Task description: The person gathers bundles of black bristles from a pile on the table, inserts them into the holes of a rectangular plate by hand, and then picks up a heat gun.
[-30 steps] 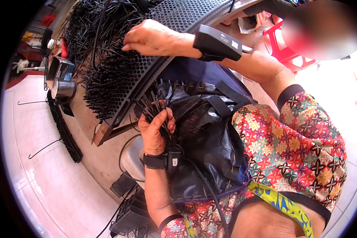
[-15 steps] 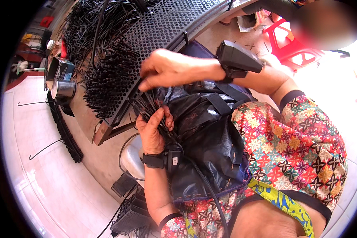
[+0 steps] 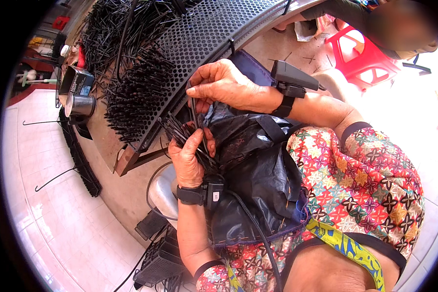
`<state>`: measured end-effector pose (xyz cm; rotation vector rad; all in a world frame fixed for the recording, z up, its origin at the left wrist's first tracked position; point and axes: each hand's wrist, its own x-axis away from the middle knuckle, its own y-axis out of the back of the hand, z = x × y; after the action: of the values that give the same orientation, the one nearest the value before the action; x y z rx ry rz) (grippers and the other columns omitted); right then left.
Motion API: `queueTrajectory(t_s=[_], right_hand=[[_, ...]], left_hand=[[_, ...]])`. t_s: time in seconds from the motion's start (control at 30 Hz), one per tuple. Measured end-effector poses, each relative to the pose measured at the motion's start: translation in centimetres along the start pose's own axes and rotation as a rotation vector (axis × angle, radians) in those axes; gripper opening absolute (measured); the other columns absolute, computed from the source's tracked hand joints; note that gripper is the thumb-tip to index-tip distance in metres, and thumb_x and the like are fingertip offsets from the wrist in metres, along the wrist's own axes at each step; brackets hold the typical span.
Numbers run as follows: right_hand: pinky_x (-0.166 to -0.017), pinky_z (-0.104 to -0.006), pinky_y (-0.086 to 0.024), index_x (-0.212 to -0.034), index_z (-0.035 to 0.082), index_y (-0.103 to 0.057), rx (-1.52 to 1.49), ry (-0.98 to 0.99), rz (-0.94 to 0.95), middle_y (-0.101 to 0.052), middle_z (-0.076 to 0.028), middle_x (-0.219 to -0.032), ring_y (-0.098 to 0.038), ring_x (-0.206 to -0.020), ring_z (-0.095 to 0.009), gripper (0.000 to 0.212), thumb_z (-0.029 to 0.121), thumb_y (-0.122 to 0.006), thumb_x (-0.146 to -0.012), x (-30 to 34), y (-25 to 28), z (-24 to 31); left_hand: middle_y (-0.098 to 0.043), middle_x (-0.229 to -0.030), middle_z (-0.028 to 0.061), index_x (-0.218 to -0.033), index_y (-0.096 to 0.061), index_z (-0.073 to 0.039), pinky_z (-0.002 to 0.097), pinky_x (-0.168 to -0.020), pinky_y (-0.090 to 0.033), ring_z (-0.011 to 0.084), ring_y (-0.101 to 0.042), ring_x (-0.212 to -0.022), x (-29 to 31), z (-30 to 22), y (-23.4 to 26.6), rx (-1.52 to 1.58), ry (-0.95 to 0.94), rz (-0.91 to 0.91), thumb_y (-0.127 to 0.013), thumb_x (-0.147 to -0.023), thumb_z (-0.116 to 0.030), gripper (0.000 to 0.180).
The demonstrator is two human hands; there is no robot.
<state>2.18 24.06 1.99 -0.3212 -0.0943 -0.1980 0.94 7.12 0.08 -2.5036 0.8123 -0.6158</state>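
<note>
My left hand (image 3: 187,158) is closed around a bundle of thin black sticks (image 3: 177,130), their ends fanning out above the thumb. Just above and to the right, my right hand (image 3: 224,87) pinches a thin black stick (image 3: 193,107) that points down toward the bundle. Both hands are over a shiny black sheet (image 3: 253,180) covering my lap. Beside them lies a black perforated panel (image 3: 199,36), with many black sticks (image 3: 134,100) standing packed in its holes at the near left end.
A heap of loose black sticks (image 3: 109,34) lies behind the panel. A metal cup (image 3: 80,104) and a small box (image 3: 78,82) stand at its left. Farther right are a red plastic stool (image 3: 362,58) and another person (image 3: 336,10). A cable (image 3: 250,214) crosses my lap.
My right hand has moved right, away from the standing sticks, and now shows a thin black stick in its fingers. My left hand stays in place around the bundle.
</note>
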Motion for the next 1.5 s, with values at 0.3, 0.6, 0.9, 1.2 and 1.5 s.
queueTrajectory(t_s=[0.3,0.6,0.9,1.2,1.5], right_hand=[[-0.055,-0.0215,-0.050,-0.094,-0.004,-0.055,0.073,0.343,-0.153,-0.062,-0.010,-0.074,-0.059,-0.059,-0.012,0.018,0.002,-0.057,-0.077,-1.3,1.0,1.6],[-0.060,-0.0191,-0.049,-0.095,0.001,-0.056,0.568,0.900,-0.256,-0.063,-0.006,-0.076,-0.061,-0.070,-0.010,0.018,0.005,-0.057,-0.078,-5.4,2.2,2.4],[-0.059,-0.0189,-0.048,-0.093,0.002,-0.057,0.902,0.919,-0.210,-0.063,-0.006,-0.076,-0.061,-0.069,-0.009,0.018,0.009,-0.060,-0.076,-5.4,2.0,2.6],[-0.058,-0.0219,-0.049,-0.090,0.000,-0.057,0.880,0.890,-0.076,-0.062,-0.011,-0.072,-0.062,-0.065,-0.014,0.017,0.008,-0.060,-0.075,-6.4,2.6,2.8],[-0.050,-0.0384,-0.045,-0.070,-0.002,-0.054,1.328,0.916,0.108,-0.053,-0.017,-0.058,-0.055,-0.058,-0.034,0.010,0.006,-0.052,-0.063,-7.4,0.6,4.4]], left_hand=[[-0.054,-0.069,0.0107,-0.091,-0.049,-0.001,0.0244,-0.040,-0.039,0.0155,-0.050,-0.049,0.0,0.0,0.4,0.042,0.036,0.040,-0.059,-0.075,-0.009,0.020],[-0.051,-0.075,0.0088,-0.097,-0.047,-0.001,0.0228,-0.043,-0.036,0.0129,-0.046,-0.054,-0.4,0.6,1.0,0.144,0.037,0.081,-0.057,-0.076,-0.010,0.025],[-0.055,-0.083,0.0098,-0.099,-0.048,0.000,0.0269,-0.052,-0.043,0.0180,-0.052,-0.066,-0.3,0.7,1.0,0.241,0.088,-0.027,-0.056,-0.073,-0.003,0.027],[-0.055,-0.081,0.0113,-0.096,-0.048,-0.002,0.0327,-0.055,-0.048,0.0212,-0.054,-0.065,0.2,1.6,0.9,0.242,0.200,-0.002,-0.054,-0.073,0.000,0.024],[-0.053,-0.084,0.0097,-0.097,-0.048,-0.008,0.0318,-0.055,-0.047,0.0196,-0.053,-0.067,0.6,1.4,0.6,0.137,0.316,0.055,-0.055,-0.074,-0.003,0.024]])
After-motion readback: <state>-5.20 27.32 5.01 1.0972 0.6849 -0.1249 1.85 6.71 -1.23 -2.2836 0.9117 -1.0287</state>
